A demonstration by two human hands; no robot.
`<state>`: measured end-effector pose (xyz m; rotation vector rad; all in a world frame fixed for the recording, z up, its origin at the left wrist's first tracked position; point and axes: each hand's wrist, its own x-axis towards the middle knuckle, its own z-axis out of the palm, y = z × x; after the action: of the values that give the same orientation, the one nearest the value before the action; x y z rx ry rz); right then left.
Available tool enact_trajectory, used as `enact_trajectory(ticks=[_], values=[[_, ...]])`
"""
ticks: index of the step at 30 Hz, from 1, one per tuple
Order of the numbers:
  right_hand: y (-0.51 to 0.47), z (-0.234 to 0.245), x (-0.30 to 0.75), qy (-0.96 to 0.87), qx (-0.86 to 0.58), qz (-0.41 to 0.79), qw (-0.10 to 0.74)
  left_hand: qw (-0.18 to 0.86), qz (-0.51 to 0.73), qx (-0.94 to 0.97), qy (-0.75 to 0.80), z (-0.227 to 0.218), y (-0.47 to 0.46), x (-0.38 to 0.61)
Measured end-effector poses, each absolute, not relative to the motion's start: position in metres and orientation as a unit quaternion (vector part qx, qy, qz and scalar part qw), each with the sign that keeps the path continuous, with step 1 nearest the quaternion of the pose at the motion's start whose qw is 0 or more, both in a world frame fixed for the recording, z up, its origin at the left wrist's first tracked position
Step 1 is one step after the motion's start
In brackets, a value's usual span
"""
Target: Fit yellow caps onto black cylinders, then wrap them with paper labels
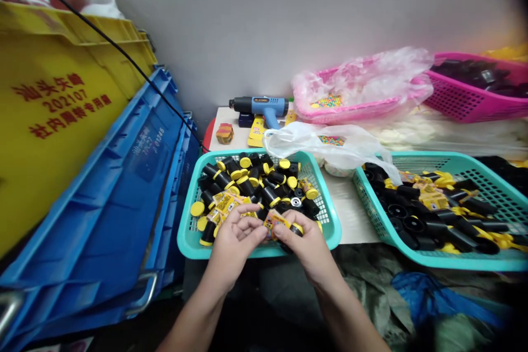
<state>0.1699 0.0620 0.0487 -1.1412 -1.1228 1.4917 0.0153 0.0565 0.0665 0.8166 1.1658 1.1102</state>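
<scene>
Both my hands meet over the near rim of a teal basket (187, 231). My left hand (235, 236) is closed, its thumb and forefinger pinching the edge of a small printed orange-and-yellow label (273, 222). My right hand (305, 239) grips a black cylinder with a yellow cap (296, 229), and its thumb presses on the label. Fingers hide much of the cylinder, so I cannot tell how far the label wraps it. Below and beyond, the basket holds many black cylinders with yellow caps (270, 196). More printed labels (225, 204) lie on them beside my left fingers.
Right of this stands another teal basket (412, 253) with black and yellow parts. Behind are a blue heat gun (264, 105), a plastic bag of coloured beads (330, 143) and pink baskets (457, 93). Blue (103, 220) and yellow crates (61, 82) crowd the left; a black cable (124, 58) crosses them.
</scene>
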Motion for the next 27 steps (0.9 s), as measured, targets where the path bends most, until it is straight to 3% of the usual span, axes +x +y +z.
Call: enact_trajectory(ticks=[10,14,22,27], values=[[0.063,0.061,0.165,-0.564,-0.451,0.582,0.373,0.445,0.513,0.49,0.547,0.067,0.056,-0.004],[0.063,0.061,0.159,-0.583,-0.464,0.541,0.39,0.442,0.498,0.506,0.548,0.06,0.055,-0.003],[0.064,0.052,0.186,-0.387,-0.377,0.665,0.516,0.471,0.493,0.486,0.546,0.065,0.062,-0.013],[0.066,0.051,0.187,-0.402,-0.37,0.686,0.481,0.532,0.505,0.418,0.536,0.06,0.062,-0.009]])
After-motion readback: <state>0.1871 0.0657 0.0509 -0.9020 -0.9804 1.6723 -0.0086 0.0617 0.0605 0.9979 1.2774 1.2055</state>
